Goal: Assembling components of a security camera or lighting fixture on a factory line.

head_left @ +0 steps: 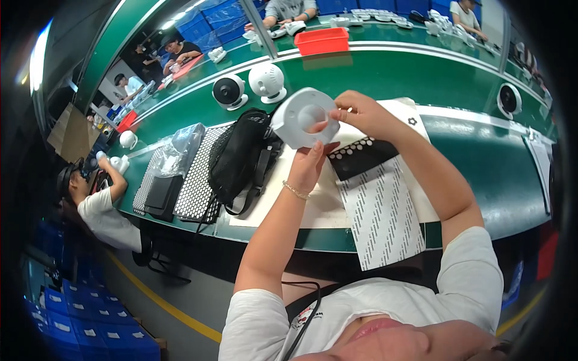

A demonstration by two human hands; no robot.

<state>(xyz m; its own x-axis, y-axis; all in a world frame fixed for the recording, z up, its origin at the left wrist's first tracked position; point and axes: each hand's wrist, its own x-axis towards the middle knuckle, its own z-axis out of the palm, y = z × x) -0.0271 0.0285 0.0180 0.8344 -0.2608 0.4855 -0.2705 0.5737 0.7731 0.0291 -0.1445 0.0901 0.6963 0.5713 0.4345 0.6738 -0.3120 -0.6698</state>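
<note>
White plastic housing [291, 115] is held up just right of the black mesh bag [236, 163]. Your left hand [309, 165] grasps its lower edge; your right hand [356, 112] curls at its right rim, but whether it grips cannot be told. Right of the bag lies a patterned sheet [382, 216].
</note>
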